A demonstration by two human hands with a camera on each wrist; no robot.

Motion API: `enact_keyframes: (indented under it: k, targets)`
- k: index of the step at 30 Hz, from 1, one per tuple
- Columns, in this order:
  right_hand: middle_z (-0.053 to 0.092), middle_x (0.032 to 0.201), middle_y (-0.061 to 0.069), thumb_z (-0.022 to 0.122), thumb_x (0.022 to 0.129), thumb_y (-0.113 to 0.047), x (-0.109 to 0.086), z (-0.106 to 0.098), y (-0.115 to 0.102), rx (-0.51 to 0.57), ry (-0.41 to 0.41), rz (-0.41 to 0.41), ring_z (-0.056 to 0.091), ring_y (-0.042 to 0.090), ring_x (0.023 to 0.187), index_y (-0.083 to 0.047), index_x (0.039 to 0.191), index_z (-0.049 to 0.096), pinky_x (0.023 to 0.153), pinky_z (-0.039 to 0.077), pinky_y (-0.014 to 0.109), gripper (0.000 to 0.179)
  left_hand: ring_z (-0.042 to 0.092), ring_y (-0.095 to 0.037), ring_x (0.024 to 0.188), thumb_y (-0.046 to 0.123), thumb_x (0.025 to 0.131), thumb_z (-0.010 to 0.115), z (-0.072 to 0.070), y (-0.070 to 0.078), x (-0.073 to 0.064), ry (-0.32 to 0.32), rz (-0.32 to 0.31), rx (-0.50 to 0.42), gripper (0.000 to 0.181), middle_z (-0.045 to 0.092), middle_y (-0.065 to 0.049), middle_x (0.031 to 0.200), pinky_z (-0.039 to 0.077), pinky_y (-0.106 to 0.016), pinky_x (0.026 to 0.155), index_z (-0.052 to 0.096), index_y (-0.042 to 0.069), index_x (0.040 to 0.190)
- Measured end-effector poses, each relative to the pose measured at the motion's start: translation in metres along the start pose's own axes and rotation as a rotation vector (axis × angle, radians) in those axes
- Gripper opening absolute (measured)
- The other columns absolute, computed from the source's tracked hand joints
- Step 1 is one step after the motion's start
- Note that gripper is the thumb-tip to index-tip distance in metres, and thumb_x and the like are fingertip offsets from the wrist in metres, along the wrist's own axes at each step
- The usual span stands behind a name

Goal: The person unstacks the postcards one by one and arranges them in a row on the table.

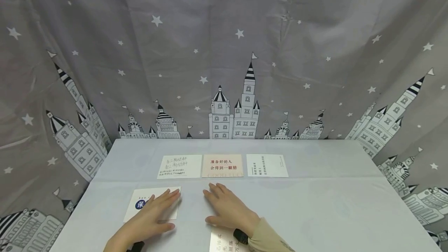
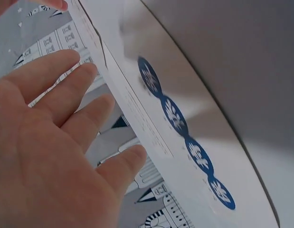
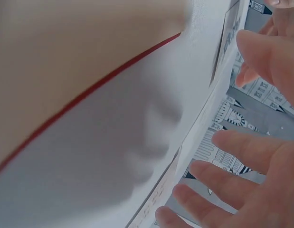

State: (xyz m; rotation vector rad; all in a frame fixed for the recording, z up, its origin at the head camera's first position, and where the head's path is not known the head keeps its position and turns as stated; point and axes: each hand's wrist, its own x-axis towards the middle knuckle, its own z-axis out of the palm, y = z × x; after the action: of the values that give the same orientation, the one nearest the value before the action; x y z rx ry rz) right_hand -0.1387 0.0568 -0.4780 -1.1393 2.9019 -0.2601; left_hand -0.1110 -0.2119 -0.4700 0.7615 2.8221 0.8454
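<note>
The far middle pink rectangular paper card (image 1: pixel 222 165) reads "准备好的人" over "会得到一颗糖", with a faint "GOOD" below. On the near left white rectangular paper card (image 1: pixel 140 199), a blue circle bears "保". The near pale paper card (image 1: pixel 223 241) shows "光" sideways. Writing on the far left cream paper card (image 1: pixel 180 166) and far right white paper card (image 1: pixel 267 165) is too small to read.

White card (image 2: pixel 211 135) with blue discs (image 2: pixel 174 115), pinkish red-lettered card (image 1: pixel 222 166), grey star-patterned curtain (image 1: pixel 224 55)

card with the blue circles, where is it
In the head view, the blue-circled card lies left of centre, partly hidden by the left hand, below the handwritten card.
</note>
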Motion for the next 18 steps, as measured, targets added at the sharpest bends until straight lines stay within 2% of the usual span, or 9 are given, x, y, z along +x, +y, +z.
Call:
enact_keyframes:
  k: [3, 6, 18]
  targets:
    - [0.041, 0.146, 0.015, 0.068, 0.083, -0.045, -0.006, -0.002, 0.003, 0.004, -0.004, 0.010, 0.038, 0.033, 0.133, -0.008, 0.142, 0.046, 0.109, 0.033, 0.040, 0.073, 0.033, -0.045, 0.132, 0.036, 0.076, 0.076, 0.005, 0.004, 0.001, 0.019, 0.040, 0.005, 0.078, 0.043, -0.016, 0.144, 0.017, -0.072, 0.101, 0.047, 0.001, 0.139]
    - [0.041, 0.146, 0.014, 0.069, 0.084, -0.044, -0.013, -0.005, 0.007, 0.018, -0.010, 0.023, 0.038, 0.033, 0.133, -0.008, 0.142, 0.046, 0.109, 0.033, 0.040, 0.072, 0.033, -0.044, 0.133, 0.035, 0.075, 0.076, 0.009, 0.010, 0.002, 0.024, 0.055, -0.007, 0.077, 0.043, -0.014, 0.145, 0.017, -0.070, 0.103, 0.048, 0.001, 0.139]
    - [0.044, 0.143, 0.015, 0.070, 0.082, -0.043, -0.040, -0.007, 0.022, 0.073, 0.002, 0.071, 0.040, 0.035, 0.130, -0.006, 0.140, 0.047, 0.107, 0.035, 0.045, 0.072, 0.035, -0.040, 0.132, 0.033, 0.075, 0.076, 0.026, 0.033, 0.012, -0.014, 0.140, 0.011, 0.076, 0.044, -0.014, 0.144, 0.021, -0.066, 0.104, 0.048, 0.001, 0.139]
